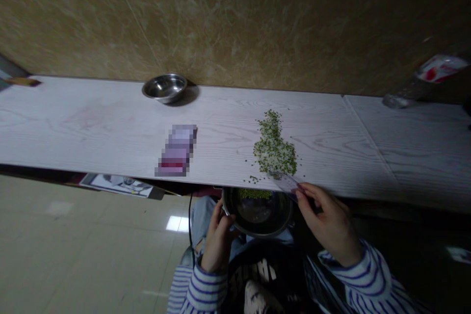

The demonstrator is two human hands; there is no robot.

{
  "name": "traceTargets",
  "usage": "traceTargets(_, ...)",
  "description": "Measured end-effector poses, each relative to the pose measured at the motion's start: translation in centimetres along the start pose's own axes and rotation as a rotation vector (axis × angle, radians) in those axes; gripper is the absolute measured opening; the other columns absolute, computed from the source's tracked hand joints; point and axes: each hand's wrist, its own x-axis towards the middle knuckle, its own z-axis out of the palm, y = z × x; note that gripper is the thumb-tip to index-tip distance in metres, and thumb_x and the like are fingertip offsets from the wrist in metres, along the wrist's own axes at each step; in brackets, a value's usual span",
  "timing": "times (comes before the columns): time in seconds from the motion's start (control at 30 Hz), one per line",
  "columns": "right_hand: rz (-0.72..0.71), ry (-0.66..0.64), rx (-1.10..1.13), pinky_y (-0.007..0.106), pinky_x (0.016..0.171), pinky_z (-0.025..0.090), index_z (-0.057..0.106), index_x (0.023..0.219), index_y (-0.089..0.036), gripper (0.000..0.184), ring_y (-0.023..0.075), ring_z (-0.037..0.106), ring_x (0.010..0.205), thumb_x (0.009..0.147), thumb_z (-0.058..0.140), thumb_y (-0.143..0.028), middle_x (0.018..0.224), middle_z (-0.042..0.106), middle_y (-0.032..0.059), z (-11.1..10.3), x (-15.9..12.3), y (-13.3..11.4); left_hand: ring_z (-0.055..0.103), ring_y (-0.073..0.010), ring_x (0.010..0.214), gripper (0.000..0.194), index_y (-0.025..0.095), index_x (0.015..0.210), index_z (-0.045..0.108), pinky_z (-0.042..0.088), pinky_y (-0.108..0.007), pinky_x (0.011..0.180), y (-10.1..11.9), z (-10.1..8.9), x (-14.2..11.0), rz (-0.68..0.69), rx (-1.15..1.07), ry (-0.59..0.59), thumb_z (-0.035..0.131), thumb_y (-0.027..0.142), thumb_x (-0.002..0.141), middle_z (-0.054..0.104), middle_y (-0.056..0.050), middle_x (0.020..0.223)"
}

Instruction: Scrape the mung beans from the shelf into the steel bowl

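Note:
My left hand (218, 235) grips the left rim of a metal bowl (257, 230), held just below the table's front edge. A layer of small green grains, like mung beans, lies inside the bowl on its far side. Between the thumb and fingers of my right hand (326, 216) is a thin, see-through plastic piece (287, 182), its exact kind unclear. Its far edge touches the near side of a spread of the same green grains (274, 149) on the table. A few stray grains lie around that spread.
On the white wood-grain table (224, 132) lies a pixelated rectangular item (177, 149). A second metal bowl (165, 88) stands by the wall. At the right is a clear plastic bottle (423, 81); a brown object (22, 81) lies far left. Papers (121, 185) show under the table edge.

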Motion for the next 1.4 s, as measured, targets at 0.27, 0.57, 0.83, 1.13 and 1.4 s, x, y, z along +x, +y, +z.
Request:
traceTargets(0.27, -0.043, -0.037, 0.062, 0.029, 0.068, 0.059, 0.064, 0.099, -0.019, 0.014, 0.0179, 0.071, 0.074, 0.087, 0.057, -0.019, 0.084, 0.074, 0.0057, 0.3, 0.0, -1.2, 0.057, -0.0228, 0.098, 0.056, 0.026, 0.119, 0.058, 0.05, -0.029, 0.067, -0.1, -0.1, 0.2, 0.012, 0.033, 0.007, 0.065, 0.026, 0.063, 0.062, -0.006, 0.12)
traceTargets(0.57, -0.059, -0.054, 0.071, 0.029, 0.071, 0.058, 0.064, 0.101, -0.018, 0.015, 0.0176, 0.07, 0.075, 0.087, 0.057, -0.018, 0.086, 0.074, 0.0063, 0.6, 0.3, -1.5, 0.059, -0.0223, 0.095, 0.054, 0.025, 0.118, 0.06, 0.051, -0.032, 0.07, 0.0, -0.3, 0.2, 0.006, 0.005, 0.001, 0.066, 0.023, 0.065, 0.065, -0.006, 0.116)
traceTargets(0.83, -0.068, -0.047, 0.047, 0.03, 0.072, 0.059, 0.064, 0.102, -0.018, 0.016, 0.0182, 0.071, 0.076, 0.087, 0.057, -0.019, 0.086, 0.074, 0.0054, 1.1, 0.2, -1.4, 0.06, -0.0229, 0.1, 0.053, 0.027, 0.123, 0.057, 0.051, -0.034, 0.076, 0.2, -0.6, 0.1, -0.016, -0.022, -0.032, 0.066, 0.022, 0.071, 0.065, -0.006, 0.12)
traceTargets(1.13, -0.075, -0.008, 0.021, 0.03, 0.071, 0.06, 0.063, 0.101, -0.019, 0.015, 0.0185, 0.071, 0.074, 0.088, 0.056, -0.02, 0.086, 0.074, 0.0058, 1.0, 0.4, -1.2, 0.059, -0.0288, 0.111, 0.055, 0.026, 0.126, 0.056, 0.053, -0.038, 0.08, 0.1, -0.8, 0.1, -0.014, -0.024, -0.037, 0.066, 0.024, 0.072, 0.059, -0.01, 0.132)
traceTargets(1.4, -0.078, -0.012, -0.007, 0.03, 0.071, 0.06, 0.062, 0.103, -0.018, 0.016, 0.0187, 0.071, 0.074, 0.089, 0.055, -0.021, 0.087, 0.074, 0.0067, 1.1, 0.5, -0.8, 0.056, -0.0298, 0.114, 0.056, 0.022, 0.129, 0.049, 0.053, -0.039, 0.081, 0.2, -0.8, 0.3, -0.016, -0.018, -0.049, 0.064, 0.024, 0.074, 0.055, -0.012, 0.136)
